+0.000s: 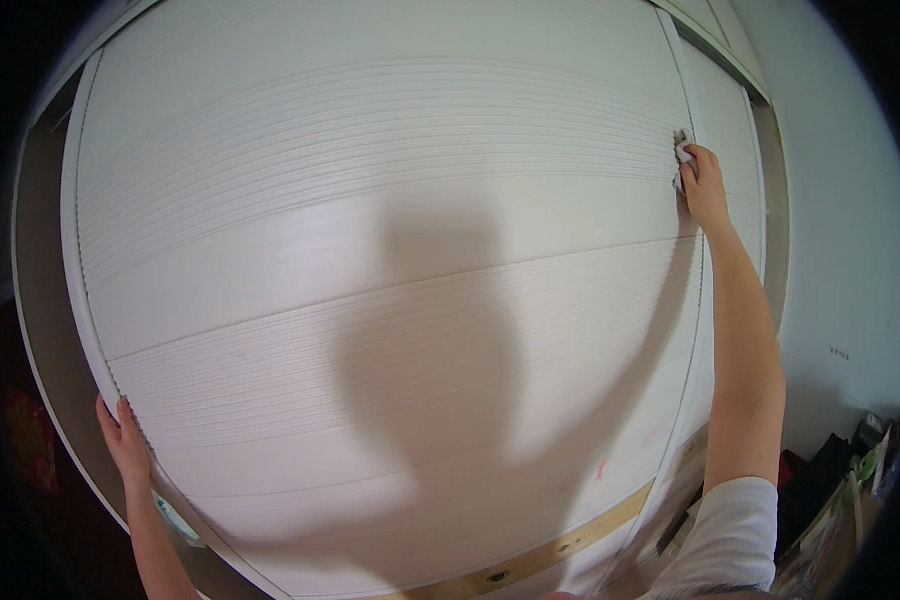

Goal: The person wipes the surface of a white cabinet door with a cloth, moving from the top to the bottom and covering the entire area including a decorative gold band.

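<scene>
A large white sliding wardrobe door (307,255) with ribbed horizontal bands fills most of the view. Up at the right, my right hand (703,184) holds a crumpled, stained white cloth (684,147) against the door near its right frame edge. My left hand (126,442) grips the left frame edge (75,247) of the door low down, fingers around the edge; it holds nothing else that shows. A small reddish mark (601,470) is on the lower right of the panel.
Beside the wardrobe at the right is a pale wall (832,225). Bags and mixed items (832,487) are piled at the lower right. A yellowish strip (532,570) crosses the door's lower part. A dark gap (49,300) shows at the left.
</scene>
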Available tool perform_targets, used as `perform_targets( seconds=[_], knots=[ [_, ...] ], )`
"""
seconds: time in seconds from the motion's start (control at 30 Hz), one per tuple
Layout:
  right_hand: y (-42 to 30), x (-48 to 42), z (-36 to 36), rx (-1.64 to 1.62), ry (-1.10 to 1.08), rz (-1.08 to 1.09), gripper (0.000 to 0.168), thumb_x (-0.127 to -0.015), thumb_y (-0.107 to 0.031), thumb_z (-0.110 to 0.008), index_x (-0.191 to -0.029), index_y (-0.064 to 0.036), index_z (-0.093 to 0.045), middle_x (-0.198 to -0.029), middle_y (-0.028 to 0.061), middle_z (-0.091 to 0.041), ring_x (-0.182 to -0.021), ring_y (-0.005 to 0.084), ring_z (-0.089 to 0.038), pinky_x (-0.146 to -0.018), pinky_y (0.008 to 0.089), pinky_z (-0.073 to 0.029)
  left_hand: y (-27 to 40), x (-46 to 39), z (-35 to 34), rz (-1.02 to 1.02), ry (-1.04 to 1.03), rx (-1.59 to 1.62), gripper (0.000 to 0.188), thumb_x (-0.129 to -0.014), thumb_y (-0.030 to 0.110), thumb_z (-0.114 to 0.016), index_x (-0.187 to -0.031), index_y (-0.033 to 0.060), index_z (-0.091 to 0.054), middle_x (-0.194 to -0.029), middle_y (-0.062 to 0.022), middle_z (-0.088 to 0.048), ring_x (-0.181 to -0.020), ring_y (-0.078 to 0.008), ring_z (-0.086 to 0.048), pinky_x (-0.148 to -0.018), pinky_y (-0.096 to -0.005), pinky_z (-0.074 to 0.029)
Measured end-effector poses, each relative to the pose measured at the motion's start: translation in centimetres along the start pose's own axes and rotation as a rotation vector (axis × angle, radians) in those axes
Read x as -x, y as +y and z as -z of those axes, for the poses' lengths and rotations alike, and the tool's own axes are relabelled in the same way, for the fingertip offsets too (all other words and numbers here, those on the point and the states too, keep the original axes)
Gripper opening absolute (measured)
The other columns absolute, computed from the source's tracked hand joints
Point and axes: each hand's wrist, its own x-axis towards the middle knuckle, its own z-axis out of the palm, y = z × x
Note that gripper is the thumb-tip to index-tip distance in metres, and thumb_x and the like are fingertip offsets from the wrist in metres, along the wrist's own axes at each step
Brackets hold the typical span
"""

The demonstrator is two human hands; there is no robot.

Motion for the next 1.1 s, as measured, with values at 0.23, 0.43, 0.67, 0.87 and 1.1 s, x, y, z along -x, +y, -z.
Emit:
perform_targets(
  seconds=[0.23, 0.43, 0.67, 0.87, 1.1],
  knots=[
    [-6.0, -1.9, -2.5, 0.018, 0.139, -0.487, 0.037, -0.099, -0.032, -0.042, -0.118, -0.006, -0.061, -0.118, 0.0174, -0.061, -0.109, 0.0362, -0.058, -0.094, 0.0482, -0.044, 0.8, 0.3, -0.7, 0.064, 0.052, 0.045, 0.051, -0.104, 0.025, -0.050, -0.145, 0.0001, -0.033, -0.123, -0.0083, -0.055, -0.104, -0.0128, -0.052, -0.090, -0.0253, -0.043],
    [-24.7, 1.9, -5.8, 0.053, 0.311, -0.009, 0.029, -0.094, -0.029, -0.052, -0.111, -0.011, -0.065, -0.113, 0.0143, -0.062, -0.104, 0.0376, -0.057, -0.087, 0.0530, -0.044, 2.7, 1.2, -1.7, 0.008, 0.043, 0.009, 0.049, -0.103, 0.024, -0.051, -0.143, 0.0000, -0.035, -0.121, -0.0084, -0.056, -0.102, -0.0134, -0.053, -0.089, -0.0261, -0.045],
    [-52.7, 6.2, -7.3, -0.482, 0.162, 0.378, 0.024, -0.082, -0.019, -0.063, -0.105, -0.013, -0.064, -0.109, 0.0085, -0.060, -0.108, 0.0294, -0.053, -0.089, 0.0462, -0.038, 4.3, 1.5, -1.8, -0.011, -0.041, -0.015, 0.044, -0.101, 0.015, -0.053, -0.138, -0.0035, -0.038, -0.121, -0.0137, -0.056, -0.107, -0.0175, -0.054, -0.095, -0.0296, -0.043],
    [-69.4, 7.8, -8.7, -0.674, 0.111, 0.474, 0.030, -0.079, -0.016, -0.062, -0.108, -0.006, -0.062, -0.110, 0.0101, -0.058, -0.110, 0.0292, -0.050, -0.094, 0.0472, -0.034, 5.1, 1.7, -1.7, 0.014, -0.102, 0.111, 0.046, -0.099, 0.011, -0.055, -0.138, -0.0045, -0.035, -0.121, -0.0145, -0.057, -0.106, -0.0178, -0.055, -0.094, -0.0294, -0.044],
    [-72.6, 8.8, -9.1, -0.557, 0.176, 0.607, 0.033, -0.082, -0.015, -0.056, -0.112, -0.005, -0.062, -0.115, 0.0123, -0.058, -0.117, 0.0300, -0.049, -0.102, 0.0459, -0.031, 5.3, 1.8, -1.8, 0.059, -0.068, 0.095, 0.051, -0.099, 0.012, -0.055, -0.140, -0.0069, -0.032, -0.124, -0.0172, -0.055, -0.108, -0.0191, -0.055, -0.095, -0.0297, -0.044]
  ],
)
